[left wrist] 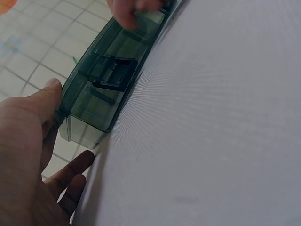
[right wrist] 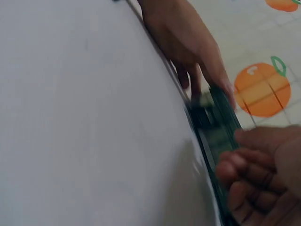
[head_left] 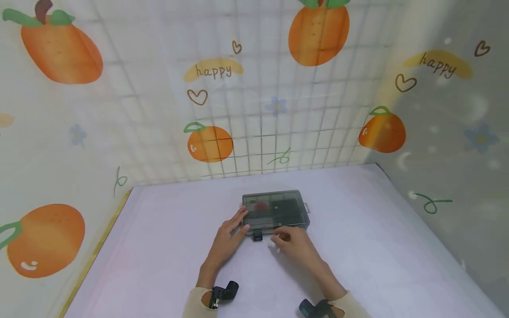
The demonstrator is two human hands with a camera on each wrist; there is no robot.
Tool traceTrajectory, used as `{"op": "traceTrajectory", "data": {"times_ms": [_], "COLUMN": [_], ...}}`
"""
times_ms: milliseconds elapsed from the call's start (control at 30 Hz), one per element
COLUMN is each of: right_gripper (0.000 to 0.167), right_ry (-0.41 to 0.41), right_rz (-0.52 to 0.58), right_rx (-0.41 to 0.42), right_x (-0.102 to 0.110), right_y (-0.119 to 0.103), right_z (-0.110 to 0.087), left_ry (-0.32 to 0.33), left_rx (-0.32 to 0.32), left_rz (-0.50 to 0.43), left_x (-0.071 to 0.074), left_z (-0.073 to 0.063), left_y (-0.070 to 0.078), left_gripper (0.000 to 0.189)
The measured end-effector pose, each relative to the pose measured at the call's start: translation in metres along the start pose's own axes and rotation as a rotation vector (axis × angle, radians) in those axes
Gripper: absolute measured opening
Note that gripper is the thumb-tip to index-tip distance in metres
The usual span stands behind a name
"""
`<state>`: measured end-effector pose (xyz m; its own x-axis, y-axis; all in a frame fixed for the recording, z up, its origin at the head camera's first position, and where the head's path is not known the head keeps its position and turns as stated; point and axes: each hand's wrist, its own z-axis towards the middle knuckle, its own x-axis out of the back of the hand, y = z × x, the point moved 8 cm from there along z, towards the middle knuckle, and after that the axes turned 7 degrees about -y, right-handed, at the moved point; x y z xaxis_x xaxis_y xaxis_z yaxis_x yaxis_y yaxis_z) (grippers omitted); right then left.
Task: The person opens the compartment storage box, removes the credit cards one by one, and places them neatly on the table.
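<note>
A flat, see-through dark green plastic box (head_left: 274,212) with its lid down lies on the white table. Inside, a round red shape and dark shapes show dimly. A black latch (left wrist: 115,73) stands out from its near side, left of the middle. My left hand (head_left: 226,243) rests at the box's left end, thumb on the near left corner and extended fingers along the left edge. By the near right part of the box is my right hand (head_left: 296,245), its fingers curled. Those fingers are blurred in the right wrist view, and nothing shows between them. They hide part of the near side.
A white cloth printed with oranges (head_left: 210,144) hangs behind the table and at both sides, with a wire grid showing through at the back. A clear tab (head_left: 306,207) sticks out from the box's right side. The white tabletop (head_left: 159,256) extends around the box.
</note>
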<state>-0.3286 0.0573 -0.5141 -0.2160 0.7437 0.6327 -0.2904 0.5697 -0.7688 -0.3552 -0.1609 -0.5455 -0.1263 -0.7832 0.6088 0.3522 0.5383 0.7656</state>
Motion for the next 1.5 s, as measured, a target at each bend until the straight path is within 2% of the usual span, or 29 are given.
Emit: {"op": "traceTrajectory", "data": {"times_ms": [167, 267, 333, 467, 600, 767, 867, 1100, 1233, 1300, 1433, 1500], "right_gripper": [0.025, 0.035, 0.043, 0.061, 0.064, 0.057, 0.052, 0.043, 0.050, 0.053, 0.050, 0.047], "right_ry": [0.134, 0.176, 0.146, 0.042, -0.008, -0.011, 0.000, 0.067, 0.039, 0.022, 0.007, 0.011], "right_rz": [-0.195, -0.307, -0.335, -0.331, -0.331, -0.286, -0.267, -0.332, -0.364, -0.385, -0.390, -0.391], "right_rx": [0.242, 0.294, 0.263, 0.138, 0.077, 0.084, 0.110, 0.211, 0.205, 0.174, 0.128, 0.144], "right_x": [0.047, 0.068, 0.075, 0.080, 0.080, 0.080, 0.082, 0.087, 0.085, 0.084, 0.085, 0.085], "right_y": [-0.004, 0.001, 0.010, 0.034, 0.050, 0.053, 0.049, 0.036, 0.036, 0.039, 0.043, 0.040], "right_z": [-0.012, -0.013, -0.009, -0.002, -0.001, -0.001, 0.000, 0.003, 0.004, 0.005, 0.008, 0.009], "left_ry": [0.009, 0.026, 0.037, 0.034, 0.011, -0.002, -0.008, -0.019, -0.021, -0.025, -0.031, -0.031], "left_rx": [0.001, 0.024, 0.045, 0.081, 0.089, 0.111, 0.104, 0.089, 0.085, 0.082, 0.095, 0.104], "left_rz": [0.013, 0.005, -0.007, -0.022, -0.030, -0.055, -0.049, -0.016, -0.006, -0.008, -0.010, -0.011], "left_x": [0.002, 0.005, 0.007, 0.007, 0.004, 0.003, 0.004, 0.008, 0.009, 0.007, 0.007, 0.008], "left_z": [-0.001, -0.003, -0.003, -0.005, -0.007, -0.008, -0.007, -0.004, -0.005, -0.006, -0.007, -0.008], "left_y": [0.002, 0.001, -0.001, -0.005, -0.007, -0.010, -0.012, -0.011, -0.009, -0.007, -0.007, -0.008], "left_gripper": [0.060, 0.063, 0.066, 0.072, 0.076, 0.079, 0.080, 0.083, 0.083, 0.082, 0.082, 0.081]}}
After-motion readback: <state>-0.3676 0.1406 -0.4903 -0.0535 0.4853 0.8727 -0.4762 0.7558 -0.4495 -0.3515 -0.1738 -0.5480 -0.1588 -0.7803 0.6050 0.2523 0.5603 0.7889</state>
